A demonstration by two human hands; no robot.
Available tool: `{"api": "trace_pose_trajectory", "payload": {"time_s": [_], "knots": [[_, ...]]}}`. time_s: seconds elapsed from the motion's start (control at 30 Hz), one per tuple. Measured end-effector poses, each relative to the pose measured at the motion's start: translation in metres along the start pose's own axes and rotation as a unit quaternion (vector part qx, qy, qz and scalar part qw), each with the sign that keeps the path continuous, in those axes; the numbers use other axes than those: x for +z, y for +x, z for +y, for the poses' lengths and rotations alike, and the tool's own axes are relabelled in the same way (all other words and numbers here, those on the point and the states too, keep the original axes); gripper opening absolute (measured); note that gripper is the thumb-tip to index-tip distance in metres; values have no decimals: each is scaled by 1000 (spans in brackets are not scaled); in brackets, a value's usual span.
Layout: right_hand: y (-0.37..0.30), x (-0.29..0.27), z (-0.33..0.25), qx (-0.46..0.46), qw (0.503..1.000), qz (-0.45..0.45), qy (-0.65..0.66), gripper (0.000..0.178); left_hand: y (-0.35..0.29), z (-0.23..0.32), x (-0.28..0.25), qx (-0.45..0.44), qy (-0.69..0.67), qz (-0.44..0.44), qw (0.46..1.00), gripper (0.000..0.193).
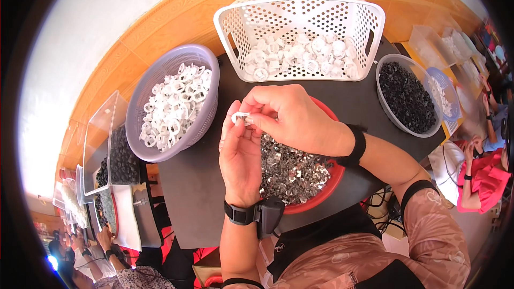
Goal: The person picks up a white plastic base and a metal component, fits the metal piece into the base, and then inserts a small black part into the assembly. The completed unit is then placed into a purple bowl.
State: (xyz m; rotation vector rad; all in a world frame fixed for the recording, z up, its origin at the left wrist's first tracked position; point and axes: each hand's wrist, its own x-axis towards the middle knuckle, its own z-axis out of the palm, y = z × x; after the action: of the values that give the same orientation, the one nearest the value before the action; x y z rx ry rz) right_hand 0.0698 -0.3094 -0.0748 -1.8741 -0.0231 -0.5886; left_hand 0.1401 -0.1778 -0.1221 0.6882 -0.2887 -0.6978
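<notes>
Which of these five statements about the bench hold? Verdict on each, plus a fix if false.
1. The left hand and right hand meet at a small white plastic piece. True.
2. The rectangular white perforated plastic basket contains black parts. False: the basket contains white pieces.
3. A round red plastic basin is partly hidden by the hands. True.
4. The round lavender plastic colander stands right of the red basin. False: the colander stands left of it.
5. The round translucent plastic bowl on the right contains white pieces. False: it contains small black parts.
</notes>
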Motion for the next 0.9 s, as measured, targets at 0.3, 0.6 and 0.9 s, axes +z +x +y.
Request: {"api": "trace_pose_trajectory", "payload": {"time_s": [0.3,0.6,0.9], "knots": [[-2,-49,-7,60,998,-19,6,12,-2,4,6,-15,-74,-27,997,42],[-64,-91,2,89,930,-168,-315,9,-17,25,19,-5,-137,-120,983,38],[-84,-79,12,-3,853,-146,-500,12,-100,41,34,61,72,-72,993,33]]}}
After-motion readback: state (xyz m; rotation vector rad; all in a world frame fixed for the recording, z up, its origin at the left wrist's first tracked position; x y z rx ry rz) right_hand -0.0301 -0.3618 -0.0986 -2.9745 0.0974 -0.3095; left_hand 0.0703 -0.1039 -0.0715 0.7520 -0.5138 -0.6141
